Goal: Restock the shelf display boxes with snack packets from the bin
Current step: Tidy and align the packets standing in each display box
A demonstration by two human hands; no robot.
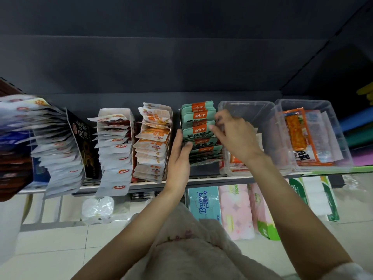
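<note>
A display box of teal snack packets (198, 128) with orange labels stands on the shelf, mid-right. My left hand (179, 156) lies flat against the box's left side, its thumb pressing on the packets' front edges. On the right side of the row, the fingers of my right hand (235, 134) are curled over the packet tops. Whether they pinch one I cannot tell. Directly right of that hand sits a clear plastic bin (252, 110) with a few orange packets at its bottom.
Left of the teal box stand boxes of orange-white packets (154, 142), white packets (116, 146) and a fanned white row (58, 146). A second clear bin (314, 134) holds long orange packets at far right. Tissue packs (235, 209) lie below the shelf edge (212, 179).
</note>
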